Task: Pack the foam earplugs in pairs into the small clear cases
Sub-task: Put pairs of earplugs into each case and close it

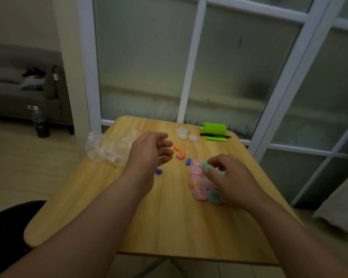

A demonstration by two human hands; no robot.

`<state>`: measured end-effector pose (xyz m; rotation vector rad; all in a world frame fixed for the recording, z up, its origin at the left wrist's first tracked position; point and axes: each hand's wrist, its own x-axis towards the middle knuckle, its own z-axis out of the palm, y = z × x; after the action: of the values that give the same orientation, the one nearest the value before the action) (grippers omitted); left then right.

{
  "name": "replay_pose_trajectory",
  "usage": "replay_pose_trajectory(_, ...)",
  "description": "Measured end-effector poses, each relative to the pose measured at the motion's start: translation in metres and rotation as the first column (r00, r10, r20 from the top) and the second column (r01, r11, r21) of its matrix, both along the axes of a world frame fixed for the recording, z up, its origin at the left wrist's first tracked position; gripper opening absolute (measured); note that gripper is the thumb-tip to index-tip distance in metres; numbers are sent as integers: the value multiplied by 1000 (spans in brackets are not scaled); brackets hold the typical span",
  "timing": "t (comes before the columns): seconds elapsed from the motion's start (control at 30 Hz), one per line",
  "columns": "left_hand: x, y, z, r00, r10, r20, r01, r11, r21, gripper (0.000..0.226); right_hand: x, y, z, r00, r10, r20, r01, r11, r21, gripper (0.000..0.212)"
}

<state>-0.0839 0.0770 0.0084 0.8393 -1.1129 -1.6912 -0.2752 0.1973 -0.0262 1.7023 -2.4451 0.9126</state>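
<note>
Left hand [149, 152] open above the table [169, 221], fingers loosely apart and a little curled, holding nothing. Right hand [232, 180] curled over the block of filled cases [198, 192], thumb and forefinger seemingly pinched on the green case [206, 165] at the block's far end, blurred just there.

Loose plugs just off the left fingertips, toward 3 o'clock: 2 orange plugs [176, 147] and pink plugs [179, 156], each lying roughly along 10-to-4. 1 blue plug [188, 161] farther out at 3, almost against the block, long axis close to 12-to-6. Second blue plug [159, 171] at 6 o'clock of the left palm, half hidden by the wrist. Left hand plainly the nearer to all of these, right hand occupied.

2 empty cases [182, 133] at 1 o'clock from the left hand, near the far edge and apart from the plugs. Probable next move: a short reach toward 3 o'clock for a matching pair, pinching across the short axis.

Bare wood between plugs and empty cases. Bag [109, 147] at 9 o'clock of the left hand, spilling over the table's left edge. Marker [215, 135] and green holder [215, 128] at 2 o'clock, by the far edge, out of the reach line.
</note>
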Motion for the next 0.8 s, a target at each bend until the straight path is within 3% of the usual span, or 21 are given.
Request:
replay_pose_trajectory(0.23,-19,-28,7,995,27,-98,-29,999,-16,27,-55,-76,19,996,-60,-59,66,993,96,33)
replay_pose_trajectory(0.4,-38,-37,-2,998,12,-63,-15,999,-43,26,-95,-144,20,982,-89,-165,122,972,201,36)
replay_pose_trajectory(0.6,-50,-49,-13,998,9,-57,-8,1000,4,26,-114,-207,4,981,-60,-185,117,941,318,48)
replay_pose_trajectory(0.8,-51,-48,-17,1000,-12,-25,13,999,47,23,-115,-234,-9,982,-63,-176,121,932,342,26)
